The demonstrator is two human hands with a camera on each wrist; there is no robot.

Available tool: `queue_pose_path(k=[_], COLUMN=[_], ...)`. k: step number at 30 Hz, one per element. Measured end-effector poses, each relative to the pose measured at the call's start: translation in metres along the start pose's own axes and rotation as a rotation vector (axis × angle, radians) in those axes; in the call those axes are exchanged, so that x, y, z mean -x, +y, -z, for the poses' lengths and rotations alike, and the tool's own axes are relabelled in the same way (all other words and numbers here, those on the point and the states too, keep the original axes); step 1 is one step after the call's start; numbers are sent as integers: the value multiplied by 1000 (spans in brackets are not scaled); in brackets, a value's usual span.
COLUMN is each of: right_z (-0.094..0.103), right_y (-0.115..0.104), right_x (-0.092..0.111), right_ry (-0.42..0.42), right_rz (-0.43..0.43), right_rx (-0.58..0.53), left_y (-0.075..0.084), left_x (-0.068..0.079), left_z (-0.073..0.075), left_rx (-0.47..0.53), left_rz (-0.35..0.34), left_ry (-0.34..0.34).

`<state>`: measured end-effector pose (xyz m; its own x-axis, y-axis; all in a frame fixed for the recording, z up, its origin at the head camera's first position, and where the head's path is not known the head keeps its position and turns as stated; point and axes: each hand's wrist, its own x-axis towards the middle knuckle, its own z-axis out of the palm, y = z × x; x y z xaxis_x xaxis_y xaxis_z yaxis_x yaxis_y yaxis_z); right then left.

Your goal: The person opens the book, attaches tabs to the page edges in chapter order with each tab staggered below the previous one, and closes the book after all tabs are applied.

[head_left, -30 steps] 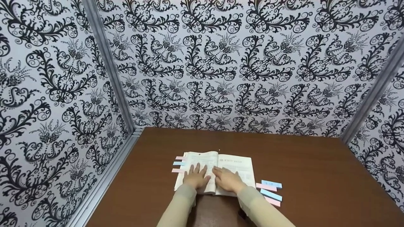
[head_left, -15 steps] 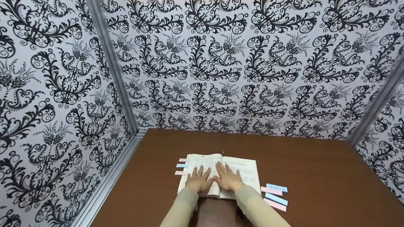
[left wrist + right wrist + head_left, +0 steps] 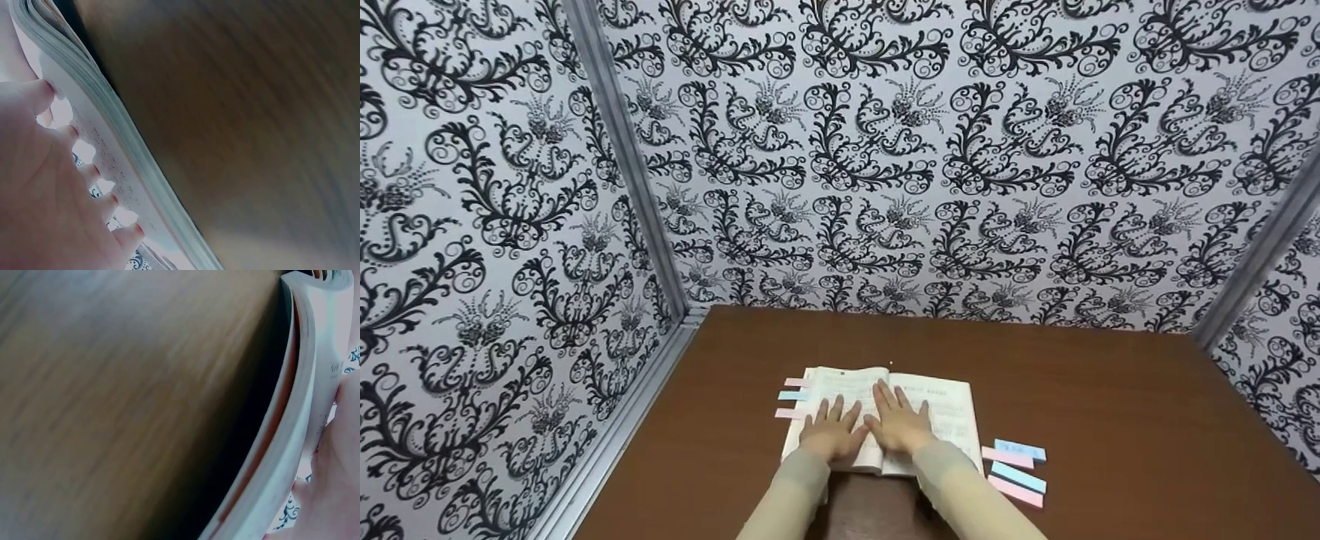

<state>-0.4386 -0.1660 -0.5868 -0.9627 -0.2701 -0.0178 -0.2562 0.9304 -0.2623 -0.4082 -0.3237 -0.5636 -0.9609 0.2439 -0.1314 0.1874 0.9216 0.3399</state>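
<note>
An open book (image 3: 952, 412) lies on the brown table, with pink and blue page tabs (image 3: 793, 395) sticking out past its left edge. My left hand (image 3: 831, 436) rests on the left page, fingers straight and spread. On the inner part of the right page, by the spine, lies my right hand (image 3: 901, 429), its fingers pointing away from me. The thumbs nearly meet at the fold. In the left wrist view, the thick page block (image 3: 135, 149) curves beneath the fingertips. The right wrist view shows the page edges (image 3: 289, 433) beside the hand, most of which is cut off.
Several pink and blue sticky strips (image 3: 1018, 477) lie on the table (image 3: 1125, 420) just right of the book. Patterned walls (image 3: 885, 172) with grey corner posts stand behind and at both sides. A metal rail (image 3: 607, 450) runs along the left table edge.
My right hand has turned from pointing left at the spine to pointing forward along the page. My left hand stays on the left page. The head view shifted slightly.
</note>
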Motion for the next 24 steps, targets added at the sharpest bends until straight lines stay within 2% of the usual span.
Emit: queue_pose_path(k=[9, 14, 24], right_z=[3, 4, -2], right_y=[-4, -5, -8], right_x=[18, 28, 60], right_ry=[-6, -22, -42], right_rz=[30, 43, 90], right_rx=[-46, -8, -52], left_y=[5, 6, 13], left_x=[0, -2, 2], left_z=[5, 8, 3], left_rx=[-75, -124, -90], left_rz=[31, 42, 43], left_ry=[-38, -26, -5])
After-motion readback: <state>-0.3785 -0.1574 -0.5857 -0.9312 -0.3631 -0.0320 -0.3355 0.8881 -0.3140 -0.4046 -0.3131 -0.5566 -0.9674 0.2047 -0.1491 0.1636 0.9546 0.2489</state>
